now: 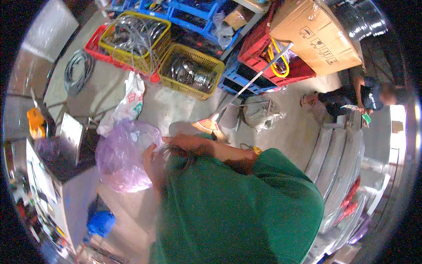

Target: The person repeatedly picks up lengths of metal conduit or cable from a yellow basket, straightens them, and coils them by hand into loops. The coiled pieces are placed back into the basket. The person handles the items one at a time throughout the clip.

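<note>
Our left hand (151,160) and right hand (173,141) both meet the right edge of the purple plastic bag (123,163), ahead on our left; blur leaves us unable to tell whether the fingers of either are clamped on its film or only against it. We judge the step in hand to be handling this bag, and the next move to call for a sure hold on thin film. Past it lie a white sack (132,97) and a yellow basket (187,89)
</note>
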Available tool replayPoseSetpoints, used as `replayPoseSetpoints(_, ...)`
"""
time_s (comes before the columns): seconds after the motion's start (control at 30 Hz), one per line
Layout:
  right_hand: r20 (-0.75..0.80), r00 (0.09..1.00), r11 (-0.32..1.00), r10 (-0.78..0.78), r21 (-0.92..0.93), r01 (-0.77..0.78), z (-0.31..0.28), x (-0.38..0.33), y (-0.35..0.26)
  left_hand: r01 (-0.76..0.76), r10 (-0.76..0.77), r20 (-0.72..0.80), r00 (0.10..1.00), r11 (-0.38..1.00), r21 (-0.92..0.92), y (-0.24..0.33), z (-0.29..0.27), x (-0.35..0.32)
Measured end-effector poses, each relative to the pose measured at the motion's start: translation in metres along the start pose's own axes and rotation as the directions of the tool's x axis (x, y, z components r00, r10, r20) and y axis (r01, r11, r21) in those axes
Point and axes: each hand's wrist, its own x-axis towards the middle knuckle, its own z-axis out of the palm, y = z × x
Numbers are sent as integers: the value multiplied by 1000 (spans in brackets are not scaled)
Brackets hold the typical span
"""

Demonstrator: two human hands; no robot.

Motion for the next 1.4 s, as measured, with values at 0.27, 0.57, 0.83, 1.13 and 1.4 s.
replayPoseSetpoints(0.27, 149, 859, 825, -490, -239, 512, -51, 107, -24, -289, 215, 417, 883, 950, 122, 11, -11, 134)
replayPoseSetpoints(0.57, -291, 705, 749, -647, -418, 515, -97, 168, -124, 17, -9, 386, 922, 1000, -17, 23, 21, 291)
replayPoseSetpoints(0.83, -326, 811, 843, -485, -421, 335, -135, 153, -199, 383, -332, 380, 863, 921, -65, 0, 66, 351)
replayPoseSetpoints(1.13, -399, 745, 832, -535, -403, 381, -183, 209, -241, 664, -396, 578, 714, 644, -379, -23, 96, 441)
replayPoseSetpoints(1.4, -249, 940, 970, -232, 11, 242, -182, 321, -337, 579, -340, 593, 730, 769, -272, -121, 69, 542)
